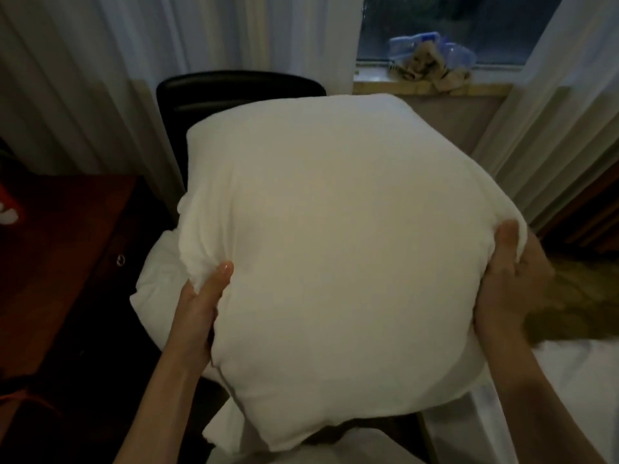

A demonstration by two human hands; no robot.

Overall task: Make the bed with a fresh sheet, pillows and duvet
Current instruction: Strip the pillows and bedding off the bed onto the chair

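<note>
A large white pillow (335, 256) fills the middle of the view, held up in front of me. My left hand (201, 299) grips its left edge, thumb on top and the fingers hidden underneath. On the right edge my right hand (512, 279) grips the fabric, thumb pressed into it. More white bedding (157, 276) lies on the seat of a black chair (234, 92) under and behind the pillow. A white sheet on the bed (576, 380) shows at the lower right.
A dark red wooden desk (60, 262) stands at the left. White curtains (83, 78) hang at both sides of a window, whose sill (432, 85) carries plastic containers and a toy. Patterned floor (586, 296) lies at the right.
</note>
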